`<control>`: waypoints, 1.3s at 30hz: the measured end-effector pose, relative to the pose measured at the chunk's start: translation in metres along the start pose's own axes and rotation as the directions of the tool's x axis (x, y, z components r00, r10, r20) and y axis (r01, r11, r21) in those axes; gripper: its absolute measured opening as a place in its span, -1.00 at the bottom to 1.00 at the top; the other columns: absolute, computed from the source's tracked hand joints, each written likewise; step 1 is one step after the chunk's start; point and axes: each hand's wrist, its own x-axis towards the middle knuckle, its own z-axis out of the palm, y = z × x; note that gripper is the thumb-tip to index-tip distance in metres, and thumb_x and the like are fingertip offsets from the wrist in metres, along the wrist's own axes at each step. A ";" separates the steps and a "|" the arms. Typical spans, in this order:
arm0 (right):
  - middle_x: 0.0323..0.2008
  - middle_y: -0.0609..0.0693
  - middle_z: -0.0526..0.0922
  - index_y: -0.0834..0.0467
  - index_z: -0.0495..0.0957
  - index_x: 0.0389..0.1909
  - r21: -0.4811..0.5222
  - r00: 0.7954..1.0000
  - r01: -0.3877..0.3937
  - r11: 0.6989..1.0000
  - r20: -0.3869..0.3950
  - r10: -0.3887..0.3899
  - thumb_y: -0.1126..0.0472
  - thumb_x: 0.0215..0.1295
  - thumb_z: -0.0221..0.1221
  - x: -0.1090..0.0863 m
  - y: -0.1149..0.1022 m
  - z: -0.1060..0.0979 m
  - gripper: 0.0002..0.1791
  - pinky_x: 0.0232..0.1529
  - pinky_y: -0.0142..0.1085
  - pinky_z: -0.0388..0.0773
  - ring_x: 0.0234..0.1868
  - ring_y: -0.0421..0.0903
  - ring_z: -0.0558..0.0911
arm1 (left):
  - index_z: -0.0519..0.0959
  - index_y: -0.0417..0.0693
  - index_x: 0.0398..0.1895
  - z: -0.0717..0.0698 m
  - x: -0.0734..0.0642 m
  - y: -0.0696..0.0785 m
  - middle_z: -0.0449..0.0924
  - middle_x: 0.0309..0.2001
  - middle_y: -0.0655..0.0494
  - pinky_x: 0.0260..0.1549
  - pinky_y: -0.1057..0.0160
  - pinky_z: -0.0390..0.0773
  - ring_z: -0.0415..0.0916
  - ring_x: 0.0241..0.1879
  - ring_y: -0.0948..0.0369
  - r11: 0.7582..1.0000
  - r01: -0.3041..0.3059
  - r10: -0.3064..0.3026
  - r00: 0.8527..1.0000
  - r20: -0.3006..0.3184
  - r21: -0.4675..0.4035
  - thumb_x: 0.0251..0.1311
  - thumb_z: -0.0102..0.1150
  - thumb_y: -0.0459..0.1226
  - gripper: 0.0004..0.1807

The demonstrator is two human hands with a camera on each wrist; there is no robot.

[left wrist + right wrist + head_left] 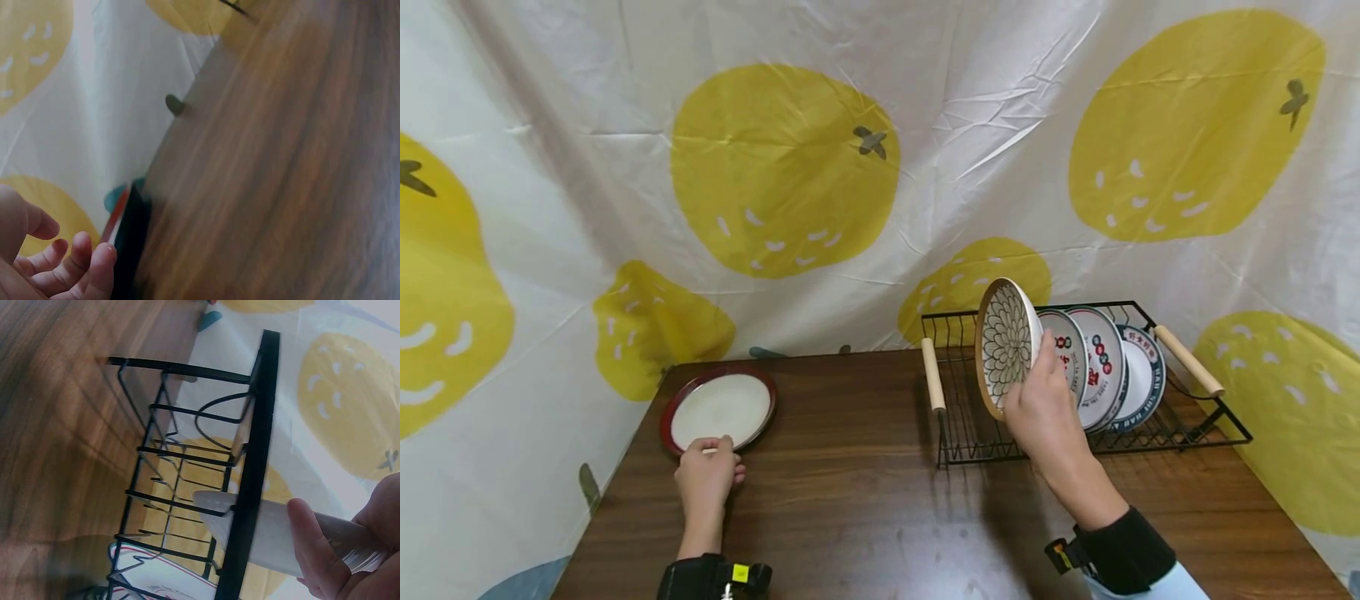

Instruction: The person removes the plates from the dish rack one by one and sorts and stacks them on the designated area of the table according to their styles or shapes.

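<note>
My right hand [1047,408] grips a bowl [1006,350] by its outside. The bowl has a brown rim and a dark petal pattern inside, and is tipped on its side at the left part of a black wire dish rack [958,454]. In the right wrist view, the bowl's pale outer wall [275,537] overlaps the rack's bars, with my thumb and fingers around it. My left hand [707,479] is at the near rim of a dark-red-rimmed plate [722,408] on the table. The left wrist view shows its fingers [81,250] loosely bent, apart from the thumb.
Several patterned plates [1101,367] stand upright in the rack, right of the bowl. Wooden handles [932,375] are fixed at both rack ends. Behind the brown table [842,500] hangs a white cloth [925,125] printed with yellow fruit.
</note>
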 end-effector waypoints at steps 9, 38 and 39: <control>0.54 0.56 0.18 0.23 -0.28 0.73 0.116 0.999 0.038 0.992 -0.039 -0.034 0.36 0.42 -0.01 -0.001 -0.009 -0.010 -0.04 0.26 0.37 0.58 0.38 0.56 0.48 | 0.53 -0.36 0.05 0.011 -0.018 0.032 0.77 -0.41 -0.07 -0.54 0.34 0.75 0.70 -0.52 0.25 0.991 -0.054 0.069 0.990 0.119 -0.121 0.59 0.05 -0.18 -0.66; 0.38 0.51 0.42 0.13 -0.15 0.72 0.794 0.971 -0.107 0.598 0.212 -0.108 0.55 0.41 -0.06 -0.012 -0.026 -0.012 -0.09 -0.41 0.06 0.81 -0.38 0.10 0.84 | 0.59 -0.19 0.19 0.043 -0.081 0.128 0.79 -0.09 -0.23 -0.30 0.17 0.84 0.77 -0.26 0.05 0.917 -0.219 0.358 0.818 0.450 -0.333 0.63 0.08 -0.10 -0.64; 0.37 0.52 0.42 0.15 -0.14 0.71 0.803 0.971 -0.099 0.588 0.208 -0.120 0.55 0.41 -0.06 -0.011 -0.025 -0.011 -0.09 -0.42 0.06 0.81 -0.38 0.10 0.85 | 0.58 -0.20 0.22 0.044 -0.082 0.129 0.79 -0.07 -0.25 -0.29 0.14 0.85 0.77 -0.26 0.05 0.912 -0.213 0.367 0.804 0.468 -0.349 0.64 0.07 -0.12 -0.64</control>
